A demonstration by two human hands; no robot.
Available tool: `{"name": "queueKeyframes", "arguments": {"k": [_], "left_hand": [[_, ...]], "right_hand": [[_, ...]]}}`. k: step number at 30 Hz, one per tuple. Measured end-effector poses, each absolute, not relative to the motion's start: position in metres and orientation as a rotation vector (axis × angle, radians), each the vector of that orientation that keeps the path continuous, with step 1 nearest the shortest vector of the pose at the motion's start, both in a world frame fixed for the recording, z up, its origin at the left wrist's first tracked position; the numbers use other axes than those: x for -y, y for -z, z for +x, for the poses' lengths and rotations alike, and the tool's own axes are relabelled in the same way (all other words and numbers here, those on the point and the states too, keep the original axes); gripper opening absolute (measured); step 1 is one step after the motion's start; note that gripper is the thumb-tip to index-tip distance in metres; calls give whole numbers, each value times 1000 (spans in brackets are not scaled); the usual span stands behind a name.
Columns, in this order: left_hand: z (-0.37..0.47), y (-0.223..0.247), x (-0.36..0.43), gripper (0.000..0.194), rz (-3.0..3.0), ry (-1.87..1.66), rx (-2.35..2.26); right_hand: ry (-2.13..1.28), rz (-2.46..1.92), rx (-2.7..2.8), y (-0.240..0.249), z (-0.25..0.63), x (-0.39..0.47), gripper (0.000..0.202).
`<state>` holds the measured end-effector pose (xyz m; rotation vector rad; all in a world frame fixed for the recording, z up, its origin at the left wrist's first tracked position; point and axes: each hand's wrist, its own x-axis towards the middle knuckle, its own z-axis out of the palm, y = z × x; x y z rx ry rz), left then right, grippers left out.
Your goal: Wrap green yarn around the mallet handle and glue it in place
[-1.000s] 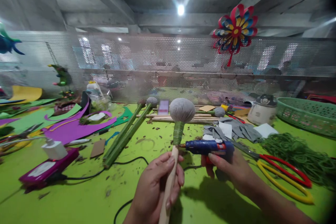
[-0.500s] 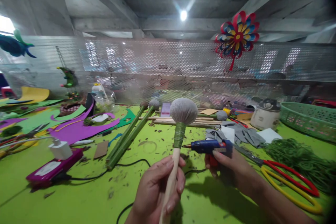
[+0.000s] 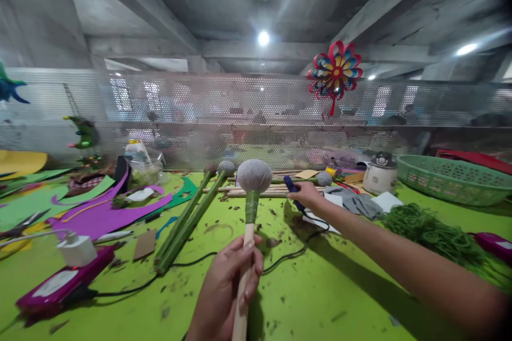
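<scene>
My left hand (image 3: 228, 287) is closed around a pale wooden stick (image 3: 242, 298), held upright. On top of the stick is a grey cloth-covered ball (image 3: 255, 176), and green wrapping (image 3: 251, 206) binds its neck. My right hand (image 3: 307, 195) reaches far forward, fingers wrapped round a blue glue gun (image 3: 290, 185) with its black cord (image 3: 300, 253) trailing back. White paper and grey cloth scraps (image 3: 352, 202) lie just right of that hand. Two green-wrapped sticks (image 3: 192, 218) with round heads lie to the left of the ball.
A magenta power strip (image 3: 66, 279) with a white plug (image 3: 77, 250) is at front left. Purple sheet material (image 3: 112, 213) lies behind it. Green yarn (image 3: 432, 232), a white jar (image 3: 380, 175) and a green basket (image 3: 452, 184) stand right. A perforated panel (image 3: 224, 138) rises behind.
My right hand has carried the glue gun away from the green wrapping, forward toward the back of the table. The left hand still holds the stick. The view has turned slightly right.
</scene>
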<state>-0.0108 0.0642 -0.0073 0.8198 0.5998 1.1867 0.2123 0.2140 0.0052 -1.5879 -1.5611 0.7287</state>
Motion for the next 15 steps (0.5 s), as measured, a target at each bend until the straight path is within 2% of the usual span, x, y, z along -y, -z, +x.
{"name": "queueKeyframes", "arguments": {"k": [6,11,15], "left_hand": [[-10,8,-66,12,850,-1161,-625],[-8,11,-67,11,862,-1131,-615],[-5,15,-68,10,888,-1118,-611]], "right_hand": [[-484,-1749,1695,11,180,-267,30],[-401,-1718,1759,26,176,-267,29],[-342,-1623,1777,21,185,-253,22]]}}
